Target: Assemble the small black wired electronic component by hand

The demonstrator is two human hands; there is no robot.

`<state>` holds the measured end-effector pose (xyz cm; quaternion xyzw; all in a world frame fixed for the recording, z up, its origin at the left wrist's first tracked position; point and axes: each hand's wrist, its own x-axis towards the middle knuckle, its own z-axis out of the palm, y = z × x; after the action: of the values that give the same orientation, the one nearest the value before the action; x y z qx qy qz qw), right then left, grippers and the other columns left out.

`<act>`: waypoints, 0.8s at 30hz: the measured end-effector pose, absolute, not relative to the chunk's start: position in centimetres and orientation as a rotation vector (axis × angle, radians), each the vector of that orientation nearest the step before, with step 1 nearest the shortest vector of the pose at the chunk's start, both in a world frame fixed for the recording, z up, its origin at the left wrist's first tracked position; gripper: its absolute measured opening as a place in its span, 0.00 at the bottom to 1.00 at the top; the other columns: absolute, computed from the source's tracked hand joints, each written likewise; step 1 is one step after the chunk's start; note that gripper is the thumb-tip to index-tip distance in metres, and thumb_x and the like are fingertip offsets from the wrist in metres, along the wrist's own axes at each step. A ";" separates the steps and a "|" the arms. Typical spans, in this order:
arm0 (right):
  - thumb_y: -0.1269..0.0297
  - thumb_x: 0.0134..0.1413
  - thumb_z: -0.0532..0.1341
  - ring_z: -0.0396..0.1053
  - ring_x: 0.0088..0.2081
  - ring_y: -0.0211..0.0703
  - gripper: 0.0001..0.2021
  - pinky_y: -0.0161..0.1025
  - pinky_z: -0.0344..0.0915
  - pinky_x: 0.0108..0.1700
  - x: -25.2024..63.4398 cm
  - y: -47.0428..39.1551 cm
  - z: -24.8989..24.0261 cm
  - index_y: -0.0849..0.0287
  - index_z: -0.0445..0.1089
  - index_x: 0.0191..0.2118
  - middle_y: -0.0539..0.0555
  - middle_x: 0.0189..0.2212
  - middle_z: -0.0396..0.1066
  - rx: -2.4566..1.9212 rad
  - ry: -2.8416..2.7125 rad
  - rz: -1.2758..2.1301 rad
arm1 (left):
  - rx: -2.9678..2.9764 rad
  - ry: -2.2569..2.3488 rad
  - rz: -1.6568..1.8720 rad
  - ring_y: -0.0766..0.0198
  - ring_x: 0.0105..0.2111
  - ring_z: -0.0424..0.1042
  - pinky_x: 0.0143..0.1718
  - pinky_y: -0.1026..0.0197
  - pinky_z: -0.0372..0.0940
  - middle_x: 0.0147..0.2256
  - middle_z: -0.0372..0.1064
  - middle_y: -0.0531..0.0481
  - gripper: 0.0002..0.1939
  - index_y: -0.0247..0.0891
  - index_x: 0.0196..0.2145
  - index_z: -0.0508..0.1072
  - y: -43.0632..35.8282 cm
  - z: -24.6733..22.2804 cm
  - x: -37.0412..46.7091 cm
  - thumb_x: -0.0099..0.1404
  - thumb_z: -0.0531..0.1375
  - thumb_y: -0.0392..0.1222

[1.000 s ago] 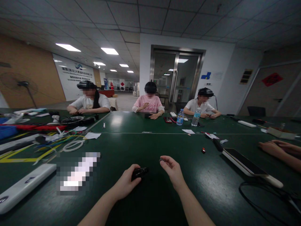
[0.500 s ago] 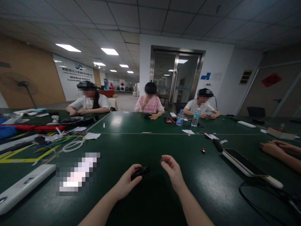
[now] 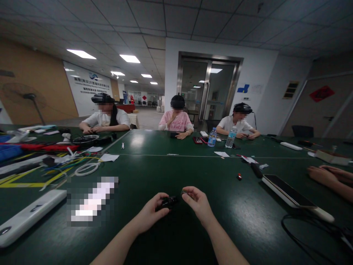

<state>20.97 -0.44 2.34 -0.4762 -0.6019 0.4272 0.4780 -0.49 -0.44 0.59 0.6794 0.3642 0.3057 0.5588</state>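
Low over the green table (image 3: 143, 165), my left hand (image 3: 154, 213) grips a small black object (image 3: 169, 202) between thumb and fingers, its free end pointing right. Just right of it, my right hand (image 3: 197, 204) is closed in a pinch on a tiny metallic-looking piece (image 3: 184, 192), too small to identify. A narrow gap separates my right fingertips from the black object. A small red and silver item (image 3: 239, 177) lies on the table farther right.
On the left are a white power bar (image 3: 30, 217), a pixelated bright object (image 3: 93, 200) and a coiled white cable (image 3: 86, 168). A phone (image 3: 288, 189) and black cable (image 3: 292, 235) lie right. Bottles (image 3: 231, 139) stand ahead; people sit around the table.
My right hand has moved left, bringing its pinched piece closer to the black object. My left hand has shifted slightly right, still gripping. The view has moved a little.
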 end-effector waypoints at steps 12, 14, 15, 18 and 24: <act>0.61 0.45 0.63 0.65 0.46 0.45 0.11 0.45 0.59 0.52 19.6 -1.4 2.8 0.55 0.72 0.38 0.53 0.41 0.68 -1.164 -1.691 1.036 | 1.586 0.838 0.739 0.60 0.40 0.69 0.41 0.58 0.62 0.40 0.68 0.49 0.21 0.40 0.50 0.58 -0.3 0.6 -0.3 0.59 0.58 0.39; 0.63 0.45 0.63 0.64 0.48 0.45 0.10 0.45 0.58 0.53 19.4 -1.3 2.6 0.54 0.72 0.37 0.53 0.43 0.67 -1.146 -1.724 1.027 | 1.586 0.852 0.738 0.60 0.40 0.69 0.40 0.58 0.62 0.40 0.69 0.50 0.21 0.40 0.49 0.59 -0.4 0.8 -0.2 0.59 0.59 0.39; 0.63 0.45 0.63 0.63 0.48 0.45 0.10 0.45 0.57 0.54 19.4 -1.3 2.5 0.54 0.72 0.37 0.53 0.44 0.67 -1.144 -1.733 1.024 | 1.585 0.861 0.739 0.61 0.40 0.69 0.40 0.58 0.62 0.39 0.69 0.50 0.21 0.40 0.49 0.59 -0.4 0.8 -0.2 0.58 0.59 0.40; 0.63 0.44 0.64 0.62 0.50 0.46 0.11 0.46 0.56 0.54 19.2 -1.3 2.2 0.53 0.72 0.38 0.52 0.46 0.65 -1.189 -1.766 1.043 | 1.576 0.878 0.728 0.61 0.40 0.69 0.39 0.59 0.62 0.38 0.69 0.51 0.21 0.40 0.49 0.60 -0.4 0.7 -0.3 0.58 0.59 0.40; 0.63 0.45 0.63 0.62 0.50 0.47 0.11 0.47 0.57 0.53 19.4 -1.5 2.4 0.51 0.72 0.39 0.51 0.46 0.65 -1.241 -1.833 1.061 | 1.587 0.859 0.698 0.61 0.42 0.68 0.41 0.59 0.62 0.41 0.68 0.50 0.21 0.40 0.50 0.59 -0.4 0.6 -0.3 0.59 0.58 0.38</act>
<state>19.36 -1.46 2.40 -0.4762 -0.7030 0.4071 0.3367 -0.31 -0.36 0.65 0.6753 0.3657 0.2971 0.5673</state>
